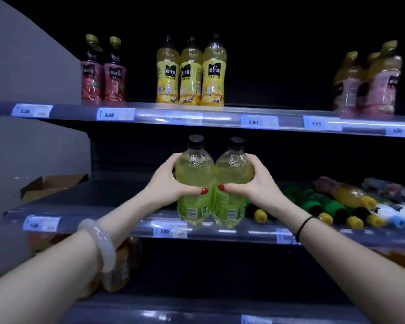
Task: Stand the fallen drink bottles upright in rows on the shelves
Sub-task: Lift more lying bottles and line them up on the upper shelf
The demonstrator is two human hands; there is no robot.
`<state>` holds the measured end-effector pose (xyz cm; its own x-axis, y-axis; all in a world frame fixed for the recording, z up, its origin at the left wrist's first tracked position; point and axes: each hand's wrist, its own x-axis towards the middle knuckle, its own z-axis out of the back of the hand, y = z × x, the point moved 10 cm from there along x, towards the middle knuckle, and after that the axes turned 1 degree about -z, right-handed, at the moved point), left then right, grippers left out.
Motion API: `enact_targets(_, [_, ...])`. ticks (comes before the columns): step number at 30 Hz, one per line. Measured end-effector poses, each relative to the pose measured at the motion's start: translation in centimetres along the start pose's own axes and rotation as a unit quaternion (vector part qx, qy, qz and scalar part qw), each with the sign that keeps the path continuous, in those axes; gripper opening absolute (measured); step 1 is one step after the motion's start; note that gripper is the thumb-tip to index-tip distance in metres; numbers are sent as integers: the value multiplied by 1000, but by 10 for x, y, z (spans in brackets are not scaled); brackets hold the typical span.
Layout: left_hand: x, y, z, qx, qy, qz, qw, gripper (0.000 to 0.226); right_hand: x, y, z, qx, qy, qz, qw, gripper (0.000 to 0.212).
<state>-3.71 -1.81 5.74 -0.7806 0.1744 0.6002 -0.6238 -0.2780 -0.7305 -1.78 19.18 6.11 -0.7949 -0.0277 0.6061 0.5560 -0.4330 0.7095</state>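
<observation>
Two green drink bottles (212, 183) clasped upright, left hand (171, 183) and right hand (255, 185) each wrapping one; seat bases flat, caps level, on middle shelf (98, 226).

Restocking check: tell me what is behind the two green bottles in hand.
Behind the two green bottles, held by the left hand and right hand, only dark back panel shows. The middle shelf directly behind them is covered.

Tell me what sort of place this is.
Most likely a shop's drinks aisle. Tiered shelves carry printed price tags along their front rails, identical yellow juice bottles stand in a row, and more bottles lie fallen on the middle shelf.
</observation>
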Motion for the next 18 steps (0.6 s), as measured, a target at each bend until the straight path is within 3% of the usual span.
enact_targets(6, [-59,26,-21,3,91,71,993,71,-77,-16,-15,14,28,-106,994,71])
enact_targets(11, [-117,75,-56,37,156,135,978,87,-147,-59,-34,-1,54,-173,983,73])
enact_targets(18, [-183,173,-115,44,180,164,969,87,-224,-161,-68,-7,68,-226,972,78])
